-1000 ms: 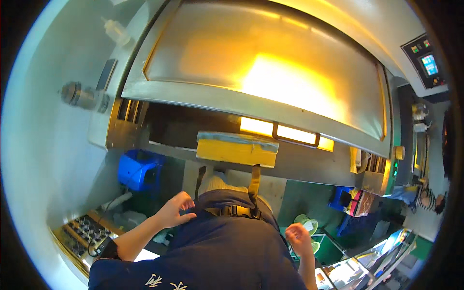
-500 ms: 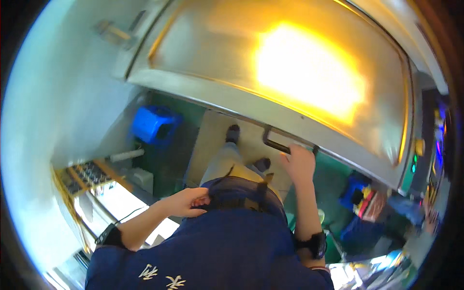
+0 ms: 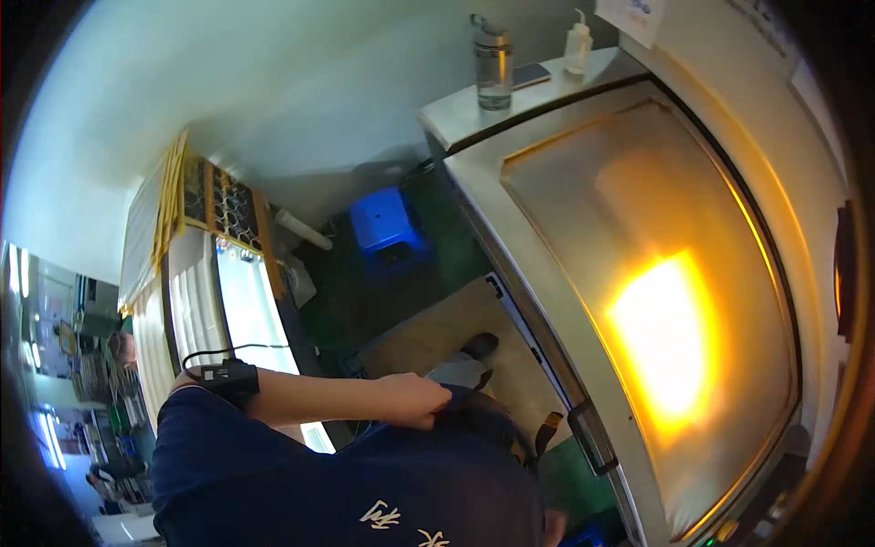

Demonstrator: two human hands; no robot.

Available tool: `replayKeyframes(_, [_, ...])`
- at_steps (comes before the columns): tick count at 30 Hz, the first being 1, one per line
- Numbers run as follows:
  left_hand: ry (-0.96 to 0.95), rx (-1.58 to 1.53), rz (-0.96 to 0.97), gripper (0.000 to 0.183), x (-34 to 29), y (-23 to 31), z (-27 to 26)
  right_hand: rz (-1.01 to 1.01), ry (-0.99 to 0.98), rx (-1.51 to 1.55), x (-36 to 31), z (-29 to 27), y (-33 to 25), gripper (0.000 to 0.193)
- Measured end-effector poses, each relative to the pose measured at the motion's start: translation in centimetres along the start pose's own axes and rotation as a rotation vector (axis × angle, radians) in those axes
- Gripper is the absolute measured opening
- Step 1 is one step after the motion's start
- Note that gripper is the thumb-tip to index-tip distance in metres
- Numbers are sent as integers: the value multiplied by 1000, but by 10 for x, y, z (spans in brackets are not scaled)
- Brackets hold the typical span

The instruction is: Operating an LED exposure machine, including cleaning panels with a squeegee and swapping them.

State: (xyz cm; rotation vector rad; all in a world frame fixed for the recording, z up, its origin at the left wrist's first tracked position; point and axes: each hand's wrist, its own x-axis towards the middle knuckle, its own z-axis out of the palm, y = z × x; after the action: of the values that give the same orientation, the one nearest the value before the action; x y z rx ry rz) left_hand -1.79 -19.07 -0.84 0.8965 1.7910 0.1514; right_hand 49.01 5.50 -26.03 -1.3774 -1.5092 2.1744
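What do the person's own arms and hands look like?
The left hand is ungloved. Beside a short, dark blue sleeve, the left forearm wears a black band with a pale label; a thin black cable runs by it. Only a sliver of the right hand shows, too little to describe.

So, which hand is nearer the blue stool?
Left: the left hand is below the stool in the picture; the right hand, barely showing at the lower edge, is farther from it.
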Motion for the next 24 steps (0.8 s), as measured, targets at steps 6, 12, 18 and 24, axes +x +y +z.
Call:
replayKeyframes(6, [-187, -106, 44, 18, 3, -66, -9, 263, 161, -420, -83, 85, -91, 27])
replayKeyframes(12, [-131, -254, 100, 17, -45, -81, 12, 278, 229, -236, -169, 117, -93, 21])
replayKeyframes(18, [-474, -502, -159, 23, -45, -89, 5, 335, 357, -56, -246, 153, -88, 15])
replayKeyframes(24, [-826, -354, -266, 29, -49, -118, 8, 409, 414, 46, -286, 179, -84, 11])
